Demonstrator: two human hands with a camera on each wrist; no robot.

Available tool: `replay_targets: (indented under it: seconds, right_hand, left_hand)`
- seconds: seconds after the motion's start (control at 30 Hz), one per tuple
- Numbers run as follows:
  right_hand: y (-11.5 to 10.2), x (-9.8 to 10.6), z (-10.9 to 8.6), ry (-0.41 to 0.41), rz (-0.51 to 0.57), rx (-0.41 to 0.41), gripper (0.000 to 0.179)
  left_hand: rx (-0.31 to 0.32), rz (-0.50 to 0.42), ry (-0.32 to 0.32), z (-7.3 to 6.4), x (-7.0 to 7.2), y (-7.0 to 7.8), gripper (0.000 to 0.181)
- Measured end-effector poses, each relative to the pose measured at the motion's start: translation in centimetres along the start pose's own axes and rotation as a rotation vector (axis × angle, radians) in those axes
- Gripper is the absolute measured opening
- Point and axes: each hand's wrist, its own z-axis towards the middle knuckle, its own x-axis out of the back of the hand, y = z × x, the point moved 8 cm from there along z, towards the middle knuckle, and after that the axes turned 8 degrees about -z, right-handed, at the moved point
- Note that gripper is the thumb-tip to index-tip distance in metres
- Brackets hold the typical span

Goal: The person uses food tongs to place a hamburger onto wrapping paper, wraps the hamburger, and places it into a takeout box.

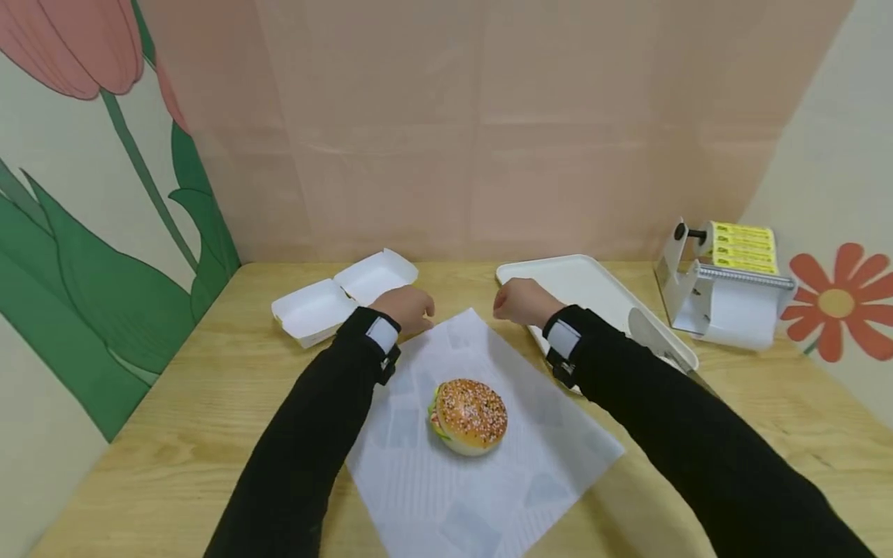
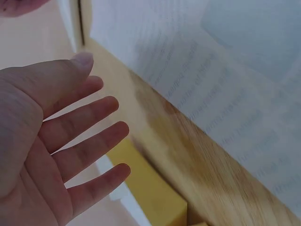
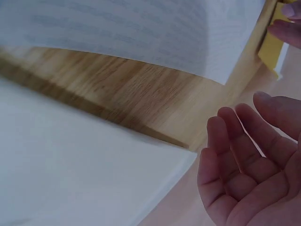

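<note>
A burger with a sesame bun [image 1: 471,415] sits near the middle of a printed sheet of wrapping paper [image 1: 446,496], which lies flat like a diamond. Beside the sheet's far left edge is my left hand [image 1: 408,308]; in the left wrist view its fingers [image 2: 89,146] are spread and hold nothing. Across from it, my right hand [image 1: 525,302] hovers by the near left part of the white tray [image 1: 579,271]. Its fingers [image 3: 244,155] bend slightly, with nothing between them and the thumb in the right wrist view.
An unfolded takeaway box [image 1: 317,310], white inside and yellow outside, stands left of my left hand. A spatula-like utensil [image 1: 649,333] lies on the tray, partly behind my right sleeve. A label dispenser [image 1: 732,291] with a yellow roll stands at the right by the wall.
</note>
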Motion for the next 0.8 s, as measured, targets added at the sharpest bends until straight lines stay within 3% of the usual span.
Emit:
replay_targets:
  seconds: [0.2,0.53,0.8]
  right_hand:
    - [-0.1,-1.4,2.3,0.000,0.038,-0.020,0.016]
    - [0.1,-3.6,4.9,-0.030,0.033,-0.056,0.029]
    - [-1.0,-3.4,5.4,-0.041,0.025,0.012,0.026]
  left_hand:
    - [0.070,-0.001,0.005,2.8,-1.2,-0.2,0.021]
    - [0.132,0.063,-0.041,5.8,-2.1,-0.3,0.015]
    - [0.097,0.033,-0.019,7.7,-3.0,-1.1,0.011]
